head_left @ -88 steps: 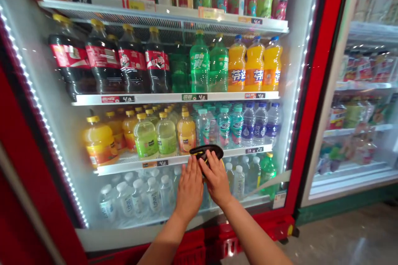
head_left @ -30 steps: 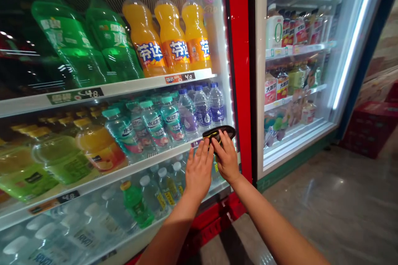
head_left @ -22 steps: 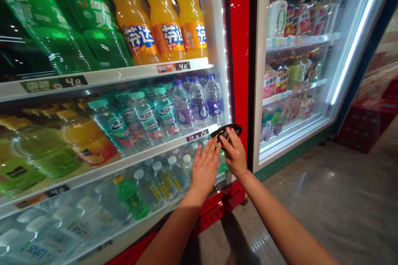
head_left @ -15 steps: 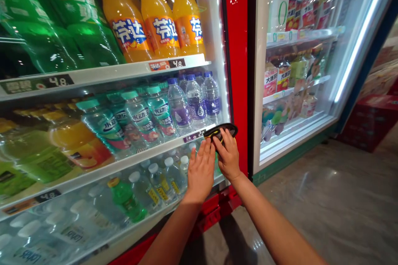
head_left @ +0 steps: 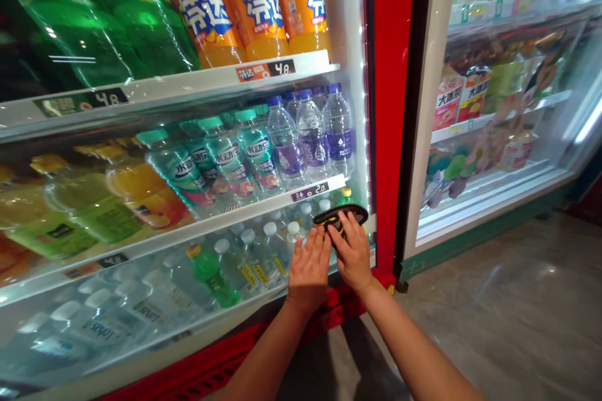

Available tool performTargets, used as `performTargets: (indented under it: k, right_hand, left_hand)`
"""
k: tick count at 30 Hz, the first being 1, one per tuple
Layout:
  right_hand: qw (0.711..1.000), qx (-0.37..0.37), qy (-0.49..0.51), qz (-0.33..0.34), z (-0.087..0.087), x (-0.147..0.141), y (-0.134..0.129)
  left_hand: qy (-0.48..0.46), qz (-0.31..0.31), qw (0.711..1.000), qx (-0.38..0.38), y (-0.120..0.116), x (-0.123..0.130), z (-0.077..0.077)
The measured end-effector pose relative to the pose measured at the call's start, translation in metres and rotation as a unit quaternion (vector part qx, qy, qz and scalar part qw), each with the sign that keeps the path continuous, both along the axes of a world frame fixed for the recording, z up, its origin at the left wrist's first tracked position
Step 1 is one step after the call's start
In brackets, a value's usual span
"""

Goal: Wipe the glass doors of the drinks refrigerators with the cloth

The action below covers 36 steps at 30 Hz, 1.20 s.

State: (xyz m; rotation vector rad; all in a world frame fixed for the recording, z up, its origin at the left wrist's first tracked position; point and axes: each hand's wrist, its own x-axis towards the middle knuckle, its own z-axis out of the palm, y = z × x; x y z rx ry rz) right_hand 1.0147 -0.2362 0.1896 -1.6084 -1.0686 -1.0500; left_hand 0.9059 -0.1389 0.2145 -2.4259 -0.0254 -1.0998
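A small dark oval item [head_left: 355, 210] with yellow markings is at the front of the lower shelves of a lit drinks cooler, close to its right edge. My right hand [head_left: 350, 250] has its fingers wrapped on the near side of this item. Right beside it, my left hand [head_left: 310, 269] lies with its fingers stretched against the item's left part. The fingers hide much of the item's lower side. Clear bottles with white caps [head_left: 271, 244] and a green bottle [head_left: 214, 276] stand on the bottom shelf left of my hands.
Purple-capped bottles [head_left: 338, 128] and teal-capped bottles [head_left: 221, 153] fill the middle shelf. Orange soda bottles [head_left: 256, 9] stand above. A red cooler frame [head_left: 390, 106] rises at the right, with a second cooler [head_left: 423, 200] beyond it. Grey floor [head_left: 493, 307] shows below.
The view has shifted, so shelves and coolers appear displaced. Both hands and the dark item sit lower against the cooler, below the middle shelf's price tag, which they were touching or overlapping before.
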Motion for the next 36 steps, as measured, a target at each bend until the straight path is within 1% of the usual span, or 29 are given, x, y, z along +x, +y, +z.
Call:
performTargets:
  k: [2, 3, 4, 6, 9, 10, 11, 12, 14, 16, 17, 18, 19, 20, 21, 24, 25, 26, 27, 28, 30, 32, 33, 34, 35, 36]
  right_hand:
    - [0.999, -0.033, 0.006, 0.005, -0.019, -0.002, -0.008]
    - [0.999, -0.044, 0.014, 0.005, -0.024, -0.002, -0.011]
    - [0.999, -0.047, 0.022, 0.005, -0.025, -0.001, -0.014]
    - [0.999, -0.033, 0.037, 0.007, -0.015, -0.001, -0.012]
    - [0.999, 0.005, 0.053, 0.008, 0.010, -0.014, 0.008]
    - [0.998, 0.011, 0.056, 0.006, 0.016, -0.021, 0.016]
    - [0.998, 0.012, 0.055, 0.005, 0.019, -0.030, 0.024]
    - [0.999, 0.006, 0.052, 0.005, 0.018, -0.038, 0.030]
    - [0.999, -0.031, 0.036, 0.010, 0.007, -0.052, 0.035]
    - [0.996, -0.085, 0.016, 0.015, -0.008, -0.058, 0.030]
    - [0.994, -0.105, 0.008, 0.017, -0.013, -0.058, 0.026]
    - [0.993, -0.112, 0.004, 0.018, -0.015, -0.057, 0.023]
    - [0.994, -0.107, 0.003, 0.019, -0.014, -0.055, 0.021]
    - [0.996, -0.092, 0.006, 0.020, -0.009, -0.055, 0.022]
    - [0.997, -0.069, 0.011, 0.022, -0.001, -0.056, 0.026]
    - [0.999, -0.004, 0.028, 0.025, 0.027, -0.073, 0.052]
    - [0.999, 0.006, 0.032, 0.025, 0.033, -0.083, 0.063]
    - [0.999, 0.009, 0.035, 0.025, 0.035, -0.094, 0.073]
    - [0.999, 0.005, 0.036, 0.027, 0.034, -0.105, 0.081]
    - [0.999, -0.004, 0.033, 0.032, 0.029, -0.115, 0.086]
    - [0.999, -0.028, 0.026, 0.040, 0.012, -0.129, 0.090]
    - [0.998, -0.040, 0.026, 0.040, -0.004, -0.133, 0.086]
    - [0.998, -0.037, 0.029, 0.038, -0.008, -0.133, 0.084]
    - [0.998, -0.029, 0.034, 0.038, -0.008, -0.131, 0.082]
    - [0.998, -0.018, 0.038, 0.039, -0.004, -0.129, 0.082]
    - [0.998, -0.006, 0.041, 0.041, 0.005, -0.128, 0.084]
  left_hand:
    - [0.010, -0.004, 1.000, 0.010, 0.002, -0.011, -0.015]
    - [0.018, -0.008, 1.000, 0.014, 0.002, -0.014, -0.018]
    - [0.027, -0.009, 0.999, 0.015, 0.001, -0.014, -0.017]
    - [0.047, -0.008, 0.999, 0.010, 0.001, -0.012, -0.004]
    - [0.053, 0.012, 0.998, -0.011, 0.008, -0.014, 0.022]
    - [0.048, 0.020, 0.998, -0.018, 0.012, -0.018, 0.026]
    - [0.042, 0.028, 0.998, -0.025, 0.017, -0.025, 0.027]
    - [0.036, 0.035, 0.998, -0.029, 0.022, -0.033, 0.024]
    - [0.025, 0.042, 0.998, -0.029, 0.031, -0.051, 0.008]
    - [0.021, 0.044, 0.999, -0.020, 0.035, -0.064, -0.011]
    - [0.024, 0.046, 0.999, -0.015, 0.034, -0.068, -0.018]
    - [0.030, 0.048, 0.998, -0.010, 0.033, -0.069, -0.021]
    - [0.036, 0.052, 0.998, -0.007, 0.030, -0.068, -0.020]
    - [0.042, 0.058, 0.997, -0.008, 0.028, -0.067, -0.015]
    - [0.044, 0.064, 0.997, -0.010, 0.027, -0.066, -0.007]
    - [0.028, 0.085, 0.996, -0.024, 0.033, -0.071, 0.022]
    - [0.020, 0.093, 0.995, -0.029, 0.039, -0.078, 0.027]
    - [0.016, 0.101, 0.994, -0.033, 0.046, -0.086, 0.029]
    - [0.014, 0.108, 0.993, -0.035, 0.054, -0.096, 0.028]
    - [0.016, 0.113, 0.993, -0.034, 0.061, -0.107, 0.023]
    - [0.029, 0.110, 0.993, -0.025, 0.073, -0.126, 0.009]
    - [0.048, 0.095, 0.994, -0.009, 0.078, -0.138, -0.001]
    - [0.058, 0.086, 0.995, -0.004, 0.078, -0.140, -0.002]
    - [0.066, 0.077, 0.995, 0.000, 0.078, -0.140, 0.002]
    - [0.070, 0.070, 0.995, 0.002, 0.077, -0.139, 0.009]
    - [0.068, 0.066, 0.995, 0.000, 0.076, -0.138, 0.018]
